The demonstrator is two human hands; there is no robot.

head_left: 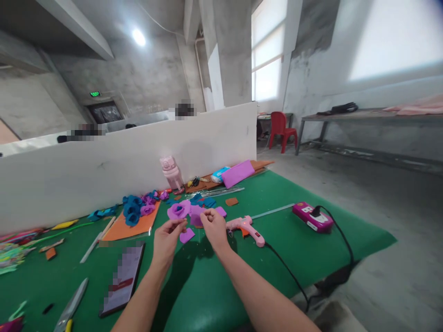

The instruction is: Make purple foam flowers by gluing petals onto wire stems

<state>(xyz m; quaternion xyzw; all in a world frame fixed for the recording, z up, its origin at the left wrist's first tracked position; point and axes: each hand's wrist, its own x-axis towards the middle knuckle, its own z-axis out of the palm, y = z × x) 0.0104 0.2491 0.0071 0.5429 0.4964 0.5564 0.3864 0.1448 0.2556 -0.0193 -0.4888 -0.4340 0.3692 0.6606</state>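
Note:
My left hand (166, 240) is closed in a pinch at the lower edge of a purple craft flower (174, 211) with a dark blue centre. The exact grip point is hidden by the fingers. In a pinch of its own, my right hand (216, 229) holds a purple petal piece (196, 216) right beside the flower. On the green tabletop below lies a loose purple piece (187, 235). A pink glue gun (246, 226) rests just right of my right hand, its cord trailing toward the table's edge.
Finished blue and purple flowers (133, 210) sit on an orange sheet (138, 227) at left. A phone (123, 279) and scissors (73, 302) lie in front. A magenta power strip (312, 217) is at right; a pink bottle (170, 173) stands by the white partition (104, 168).

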